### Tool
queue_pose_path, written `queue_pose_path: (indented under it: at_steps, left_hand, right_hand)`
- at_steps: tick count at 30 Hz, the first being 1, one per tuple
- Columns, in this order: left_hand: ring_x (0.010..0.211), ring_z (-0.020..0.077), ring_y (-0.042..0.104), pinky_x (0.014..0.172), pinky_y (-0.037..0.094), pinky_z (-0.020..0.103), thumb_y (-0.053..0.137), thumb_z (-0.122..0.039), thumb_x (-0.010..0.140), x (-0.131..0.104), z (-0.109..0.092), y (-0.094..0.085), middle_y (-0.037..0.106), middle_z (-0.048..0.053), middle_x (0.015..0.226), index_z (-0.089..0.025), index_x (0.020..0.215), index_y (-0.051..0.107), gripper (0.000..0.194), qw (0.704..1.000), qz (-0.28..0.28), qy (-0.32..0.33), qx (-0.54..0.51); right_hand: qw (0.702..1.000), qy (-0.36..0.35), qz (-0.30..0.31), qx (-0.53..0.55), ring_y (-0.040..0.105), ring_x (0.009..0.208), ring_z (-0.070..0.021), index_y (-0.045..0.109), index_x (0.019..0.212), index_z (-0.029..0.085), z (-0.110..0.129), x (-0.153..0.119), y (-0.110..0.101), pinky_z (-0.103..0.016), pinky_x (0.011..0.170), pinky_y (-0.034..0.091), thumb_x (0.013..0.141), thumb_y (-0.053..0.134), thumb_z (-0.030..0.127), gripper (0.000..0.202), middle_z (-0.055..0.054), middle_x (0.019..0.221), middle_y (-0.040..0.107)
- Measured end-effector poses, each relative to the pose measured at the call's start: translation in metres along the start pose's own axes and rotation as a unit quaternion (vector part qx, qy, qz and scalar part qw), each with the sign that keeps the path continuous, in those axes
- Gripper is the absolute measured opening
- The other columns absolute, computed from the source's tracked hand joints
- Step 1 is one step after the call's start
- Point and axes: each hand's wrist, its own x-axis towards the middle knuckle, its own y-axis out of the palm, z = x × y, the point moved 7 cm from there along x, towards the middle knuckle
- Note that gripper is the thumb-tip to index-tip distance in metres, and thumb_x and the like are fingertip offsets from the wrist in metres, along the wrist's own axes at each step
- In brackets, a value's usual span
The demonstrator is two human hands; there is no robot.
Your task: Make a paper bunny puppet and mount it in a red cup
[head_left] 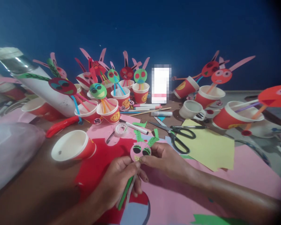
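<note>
Between my hands is a pink paper face (134, 151) with black eyes, green lashes, a yellow mouth and green paper ears. My left hand (121, 175) pinches its lower edge with the thumb, and a green and a whitish straw (125, 192) hang down beneath that hand. My right hand (165, 157) grips the face's right side, thumb in front and fingers behind. How the straws join the face is hidden by my fingers. Red paper (96, 168) and pink paper (173, 193) lie under the hands.
Scissors (178, 137) rest partly on yellow paper (210, 147) at right. A tape roll (120, 129) and marker (137, 128) lie ahead. Paper cups (107, 109) with straw-and-paper faces line the back. A tipped cup (70, 147) lies left, near a plastic bag (11, 150). A white mug (192, 110) stands behind the scissors.
</note>
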Motion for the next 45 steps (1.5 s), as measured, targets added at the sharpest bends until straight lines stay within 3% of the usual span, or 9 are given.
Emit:
queue_pose_path:
  at_steps: [8, 11, 19, 25, 30, 33, 36, 40, 45]
  left_hand:
    - [0.040, 0.0086, 0.054, 0.040, 0.042, 0.018, 0.057, -0.030, 0.079, 0.000, -0.002, 0.004, 0.066, 0.006, 0.063, -0.010, 0.072, 0.061, 0.022, 1.000, 0.018, 0.001, -0.004]
    - [0.042, 0.0109, 0.055, 0.039, 0.042, 0.018, 0.056, -0.035, 0.077, -0.001, -0.007, 0.008, 0.064, 0.008, 0.057, -0.009, 0.068, 0.062, 0.028, 0.998, 0.052, -0.015, -0.045]
    - [0.046, 0.0139, 0.059, 0.037, 0.046, 0.019, 0.050, -0.052, 0.073, -0.008, 0.008, 0.022, 0.065, 0.014, 0.063, -0.006, 0.067, 0.065, 0.049, 0.957, 0.173, -0.181, -0.148]
    - [0.038, 0.0098, 0.053, 0.038, 0.045, 0.019, 0.067, -0.036, 0.069, -0.012, 0.007, 0.017, 0.063, 0.006, 0.055, -0.011, 0.070, 0.062, 0.025, 0.967, 0.162, -0.142, -0.132]
    - [0.036, 0.0067, 0.048, 0.039, 0.042, 0.018, 0.073, -0.041, 0.064, -0.012, 0.003, 0.015, 0.056, 0.001, 0.048, -0.011, 0.061, 0.059, 0.033, 0.972, 0.164, -0.120, -0.116]
    - [0.037, 0.0070, 0.047, 0.038, 0.038, 0.017, 0.072, -0.043, 0.064, -0.009, -0.007, 0.006, 0.055, 0.000, 0.048, -0.012, 0.064, 0.059, 0.033, 0.986, 0.133, -0.088, -0.050]
    - [0.045, 0.0076, 0.049, 0.045, 0.037, 0.017, 0.068, -0.040, 0.070, -0.006, -0.028, -0.011, 0.060, 0.001, 0.055, -0.013, 0.069, 0.061, 0.028, 0.992, 0.054, -0.026, 0.109]
    - [0.062, 0.0130, 0.054, 0.057, 0.038, 0.021, 0.059, -0.035, 0.077, -0.006, -0.055, -0.018, 0.063, 0.001, 0.067, -0.015, 0.073, 0.064, 0.021, 0.942, -0.023, 0.035, 0.334]
    - [0.062, 0.0146, 0.049, 0.055, 0.035, 0.022, 0.052, -0.036, 0.079, 0.003, -0.060, -0.011, 0.055, -0.002, 0.062, -0.017, 0.067, 0.060, 0.024, 0.883, -0.055, 0.040, 0.464]
  right_hand:
    - [0.998, -0.017, -0.013, -0.061, 0.056, 0.054, -0.0108, 0.056, 0.067, 0.014, -0.001, 0.000, -0.007, -0.022, 0.054, 0.043, 0.075, 0.058, 0.019, 0.010, 0.001, 0.058, 0.060]
    - [0.998, -0.032, 0.049, -0.002, 0.057, 0.053, -0.0113, 0.056, 0.070, 0.014, 0.001, 0.000, 0.000, -0.023, 0.055, 0.045, 0.078, 0.057, 0.021, 0.011, 0.002, 0.056, 0.059]
    - [0.974, -0.083, 0.180, 0.107, 0.060, 0.055, -0.0139, 0.059, 0.079, 0.013, 0.013, -0.016, 0.019, -0.030, 0.056, 0.050, 0.085, 0.055, 0.031, 0.019, -0.003, 0.062, 0.060]
    - [0.957, -0.239, 0.125, -0.105, 0.056, 0.071, -0.0124, 0.065, 0.083, 0.015, 0.040, -0.022, 0.008, -0.026, 0.066, 0.046, 0.077, 0.065, 0.017, 0.006, -0.003, 0.078, 0.058]
    - [0.934, -0.270, 0.168, -0.165, 0.056, 0.079, -0.0146, 0.066, 0.087, 0.016, 0.044, -0.025, 0.011, -0.028, 0.072, 0.046, 0.079, 0.063, 0.019, 0.009, -0.005, 0.084, 0.061]
    - [0.943, -0.245, 0.145, -0.174, 0.058, 0.084, -0.0160, 0.063, 0.100, 0.018, 0.041, -0.020, 0.004, -0.030, 0.076, 0.047, 0.080, 0.060, 0.020, 0.020, -0.006, 0.094, 0.063]
    - [0.964, -0.202, 0.039, -0.169, 0.058, 0.086, -0.0154, 0.054, 0.112, 0.021, 0.043, -0.010, -0.021, -0.030, 0.076, 0.049, 0.078, 0.061, 0.017, 0.035, -0.005, 0.099, 0.062]
    - [0.969, -0.217, -0.037, -0.115, 0.058, 0.088, -0.0143, 0.053, 0.109, 0.022, 0.058, -0.005, -0.050, -0.027, 0.076, 0.049, 0.082, 0.056, 0.022, 0.027, -0.004, 0.097, 0.060]
    - [0.958, -0.224, -0.088, -0.157, 0.059, 0.082, -0.0145, 0.057, 0.100, 0.020, 0.065, -0.007, -0.058, -0.027, 0.072, 0.049, 0.081, 0.055, 0.023, 0.020, -0.003, 0.089, 0.061]
